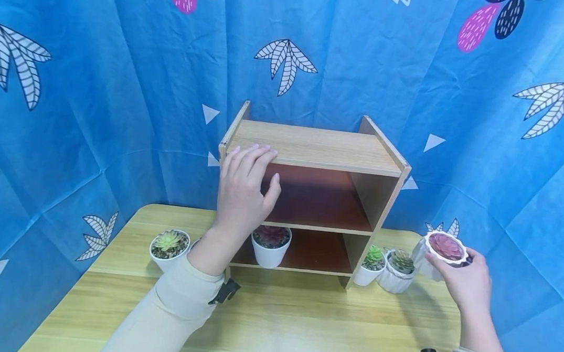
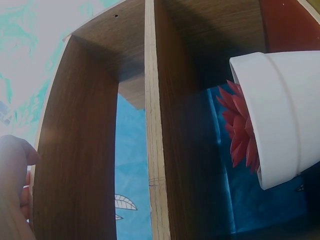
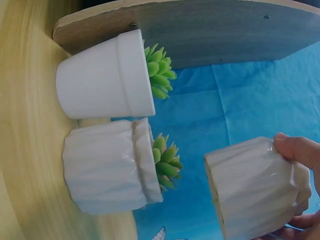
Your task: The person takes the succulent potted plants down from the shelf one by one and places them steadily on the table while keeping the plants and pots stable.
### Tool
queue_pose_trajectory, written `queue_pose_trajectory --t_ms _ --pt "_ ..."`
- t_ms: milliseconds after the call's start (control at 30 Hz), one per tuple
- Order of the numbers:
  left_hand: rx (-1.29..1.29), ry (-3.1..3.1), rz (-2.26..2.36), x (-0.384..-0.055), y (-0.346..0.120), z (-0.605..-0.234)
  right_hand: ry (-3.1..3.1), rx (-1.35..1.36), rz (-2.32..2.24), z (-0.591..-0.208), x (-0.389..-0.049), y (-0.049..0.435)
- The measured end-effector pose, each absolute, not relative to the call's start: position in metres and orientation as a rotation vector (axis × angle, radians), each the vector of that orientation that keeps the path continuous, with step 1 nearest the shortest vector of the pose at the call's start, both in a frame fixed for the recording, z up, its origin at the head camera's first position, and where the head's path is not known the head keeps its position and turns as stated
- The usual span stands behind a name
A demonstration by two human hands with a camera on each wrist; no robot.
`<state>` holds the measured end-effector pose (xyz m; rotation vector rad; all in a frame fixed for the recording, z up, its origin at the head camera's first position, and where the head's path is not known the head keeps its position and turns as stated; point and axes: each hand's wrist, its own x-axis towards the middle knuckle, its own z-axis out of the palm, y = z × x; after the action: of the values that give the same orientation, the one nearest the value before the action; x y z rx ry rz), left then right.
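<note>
My right hand (image 1: 471, 281) grips a white, ribbed pot with a pinkish-red succulent (image 1: 445, 246) by its rim. The right wrist view shows this ribbed pot (image 3: 255, 190) raised off the table, thumb on one side and fingers on the other. My left hand (image 1: 243, 190) rests at the left front edge of the wooden shelf's top board (image 1: 311, 146), fingers over the board and thumb apart. Below it, a smooth white pot with a dark red succulent (image 1: 270, 246) stands on the lowest board; its red leaves (image 2: 241, 127) show in the left wrist view.
Right of the shelf stand a smooth white pot with a green succulent (image 1: 371, 266) and a ribbed white pot with a green succulent (image 1: 397, 273). Another white potted succulent (image 1: 169, 247) stands left, near my left forearm. A patterned blue curtain (image 1: 172, 87) hangs behind the table (image 1: 294, 323).
</note>
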<state>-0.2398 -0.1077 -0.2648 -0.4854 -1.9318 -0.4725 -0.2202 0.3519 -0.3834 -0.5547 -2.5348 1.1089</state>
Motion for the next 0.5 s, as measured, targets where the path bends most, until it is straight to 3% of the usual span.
queue_pose_trajectory --t_ms 500 --pt "-0.483 -1.932 -0.466 -0.241 -0.108 -0.266 -2.454 -0.654 1.144 -0.397 -0.23 0.36"
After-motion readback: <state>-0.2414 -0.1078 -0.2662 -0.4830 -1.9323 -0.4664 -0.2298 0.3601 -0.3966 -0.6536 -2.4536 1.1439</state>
